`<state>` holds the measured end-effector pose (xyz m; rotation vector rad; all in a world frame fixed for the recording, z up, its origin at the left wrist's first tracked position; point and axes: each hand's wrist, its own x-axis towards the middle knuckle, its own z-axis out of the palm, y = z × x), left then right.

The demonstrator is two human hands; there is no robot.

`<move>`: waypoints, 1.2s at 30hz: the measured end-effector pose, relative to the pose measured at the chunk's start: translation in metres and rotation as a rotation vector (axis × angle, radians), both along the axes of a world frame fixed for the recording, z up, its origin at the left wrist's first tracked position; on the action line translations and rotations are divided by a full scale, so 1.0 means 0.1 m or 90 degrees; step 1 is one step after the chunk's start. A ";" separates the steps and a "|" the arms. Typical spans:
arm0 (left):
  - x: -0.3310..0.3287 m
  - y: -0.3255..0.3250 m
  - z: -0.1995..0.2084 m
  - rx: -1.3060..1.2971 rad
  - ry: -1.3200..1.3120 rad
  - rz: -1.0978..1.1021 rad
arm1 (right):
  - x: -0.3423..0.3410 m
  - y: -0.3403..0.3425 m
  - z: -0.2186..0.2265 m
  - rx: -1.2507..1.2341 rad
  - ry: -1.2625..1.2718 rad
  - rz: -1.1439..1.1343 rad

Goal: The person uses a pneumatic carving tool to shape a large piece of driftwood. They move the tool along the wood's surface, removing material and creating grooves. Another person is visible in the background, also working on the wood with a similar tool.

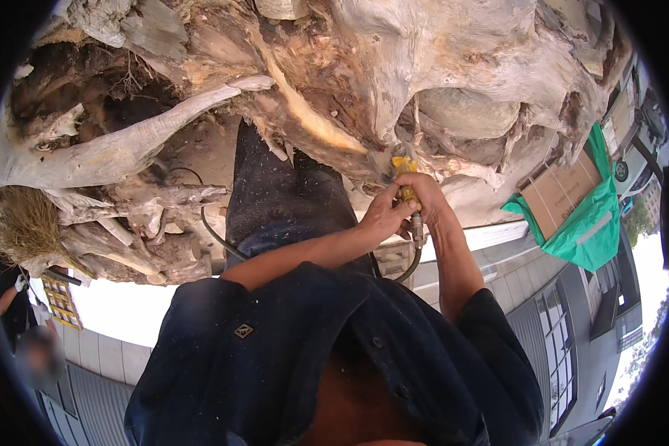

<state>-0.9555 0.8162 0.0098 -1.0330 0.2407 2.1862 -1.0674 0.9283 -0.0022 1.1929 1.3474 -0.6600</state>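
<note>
Spanning L to R: gnarled root wood (453,44), pale, w/ an orangey strip (312,111) mid-way.
Far L: co-worker (16,301) in dark clothes, blurry from here.
Bristles: tan bundle (26,223), nr co-worker, up by the wood.
Hose: thin black line (214,229), L of the dark trousers (282,193).
L hand (383,217): fingers curled in on yellow tool (404,165), lower part; some hidden from me.
Tool spot: in both hands, tip up nr wood's underside; can't tell if touching.
R hand (422,195): fingers wrapped round tool body.
Fitting: metal (417,229), just below hands.
Far R: cardboard box (565,189) in green sheet (595,241).
</note>
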 end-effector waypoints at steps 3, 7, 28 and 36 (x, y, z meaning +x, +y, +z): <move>-0.02 0.12 -0.03 -0.002 -0.003 0.003 | 0.09 0.23 -0.08 -0.003 0.010 -0.028; 0.02 -0.03 -0.05 -0.077 0.016 0.017 | 0.07 -0.08 -0.09 -0.026 0.033 -0.022; 0.03 0.02 0.03 -0.074 0.021 -0.029 | 0.03 -0.01 -0.01 -0.009 0.011 -0.012; -0.01 -0.26 0.03 -0.204 0.053 -0.091 | 0.13 -0.21 -0.10 -0.062 0.050 -0.085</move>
